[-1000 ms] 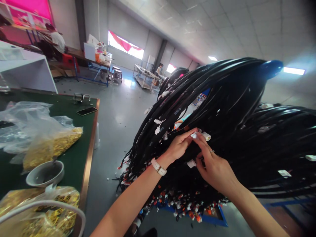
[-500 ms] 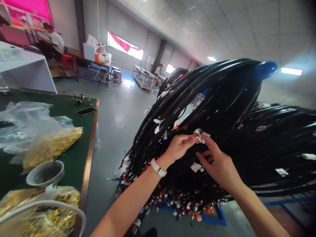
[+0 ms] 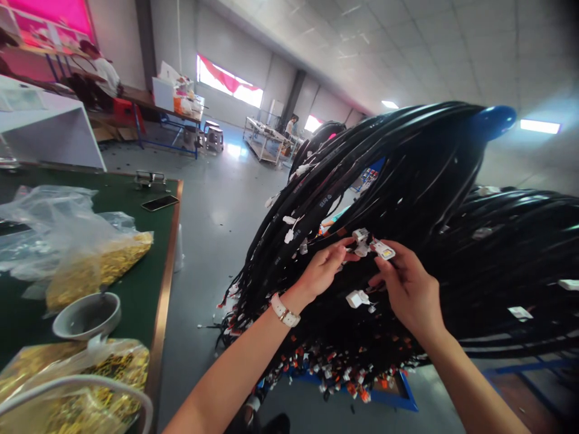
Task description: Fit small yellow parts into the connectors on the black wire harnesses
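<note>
My right hand (image 3: 412, 292) pinches a white plastic connector (image 3: 384, 249) between thumb and fingers; a yellow patch shows on its face. Close by on the left, the fingertips of my left hand (image 3: 323, 270) are closed on another white connector (image 3: 361, 246), partly covered by the fingers. Both hands are in front of a thick hanging bundle of black cables (image 3: 420, 150). Just below them a loose white connector (image 3: 357, 298) dangles against the cables. Many small white and orange connectors (image 3: 362, 392) hang at the cables' lower ends.
A blue rounded bar end (image 3: 497, 122) carries the cables. On the left a green-topped table (image 3: 140, 253) holds plastic bags of gold-coloured terminals (image 3: 106, 265), a grey bowl (image 3: 88, 316) and a phone (image 3: 160, 203). Farther back, a person (image 3: 105, 72) sits at a bench.
My hands have drawn slightly apart. The right one has turned and now shows a white connector in its pinch, while the left has shifted a little to the left.
</note>
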A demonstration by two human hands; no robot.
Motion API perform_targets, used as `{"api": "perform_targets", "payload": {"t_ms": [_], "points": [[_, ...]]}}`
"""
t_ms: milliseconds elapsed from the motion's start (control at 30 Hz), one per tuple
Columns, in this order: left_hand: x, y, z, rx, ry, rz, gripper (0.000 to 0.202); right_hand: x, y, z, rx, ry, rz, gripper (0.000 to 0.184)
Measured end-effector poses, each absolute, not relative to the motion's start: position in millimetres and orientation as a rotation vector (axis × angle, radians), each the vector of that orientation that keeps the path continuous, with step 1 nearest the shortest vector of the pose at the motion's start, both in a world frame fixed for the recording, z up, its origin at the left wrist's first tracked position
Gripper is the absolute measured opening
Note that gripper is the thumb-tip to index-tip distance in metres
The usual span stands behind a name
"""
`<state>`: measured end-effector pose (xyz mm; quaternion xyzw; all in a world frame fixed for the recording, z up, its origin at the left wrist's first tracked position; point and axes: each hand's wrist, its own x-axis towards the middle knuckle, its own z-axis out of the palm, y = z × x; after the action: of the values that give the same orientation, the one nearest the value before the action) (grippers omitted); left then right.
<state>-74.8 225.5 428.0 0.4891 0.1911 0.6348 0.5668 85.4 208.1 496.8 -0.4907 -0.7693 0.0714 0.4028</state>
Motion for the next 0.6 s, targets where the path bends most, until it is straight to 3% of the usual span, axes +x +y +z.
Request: {"api": "perform_targets", "payload": {"t_ms": [233, 600], "points": [[-79, 210, 420, 1.304, 0.668, 1.586, 0.057, 68, 208, 500, -1.194, -1.696, 0.333, 0.038], [-87, 180, 430, 1.175, 0.318, 1.237, 0.055, 74, 208, 493, -1.233, -1.733, 0.258, 0.043]]}}
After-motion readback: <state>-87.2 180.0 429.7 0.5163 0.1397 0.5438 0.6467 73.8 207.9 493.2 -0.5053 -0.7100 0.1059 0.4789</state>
